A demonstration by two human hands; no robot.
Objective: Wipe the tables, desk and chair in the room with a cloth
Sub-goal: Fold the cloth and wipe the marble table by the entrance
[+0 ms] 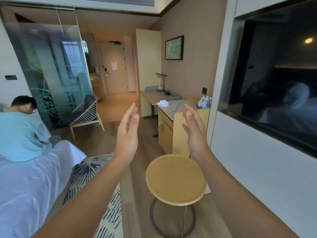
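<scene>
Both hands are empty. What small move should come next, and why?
Probably step forward and reach the right hand toward what looks like the white cloth, which lies crumpled on the counter ahead. That hand and the left hand are open and hold nothing, so the round table just below them cannot be wiped yet.

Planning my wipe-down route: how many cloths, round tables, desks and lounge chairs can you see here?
White cloth: 1
Round table: 1
Desk: 1
Lounge chair: 1
Total: 4
</scene>
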